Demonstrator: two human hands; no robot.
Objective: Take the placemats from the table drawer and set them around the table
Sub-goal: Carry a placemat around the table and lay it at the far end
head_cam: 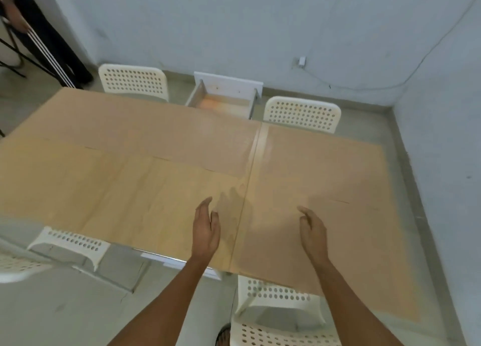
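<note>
The light wooden table fills the middle of the view. Thin tan placemats lie flat on it: a row along the far side and a large tan area on the right. The drawer stands pulled out at the table's far edge, and its visible bottom looks bare. My left hand and my right hand hover just above the near part of the table. Both are open with palms facing each other and hold nothing. The right hand is over the right placemat.
Four white perforated chairs stand around the table: far left, far right, near left and near right. A person in dark striped trousers stands at the top left. The wall carries a socket with a cable.
</note>
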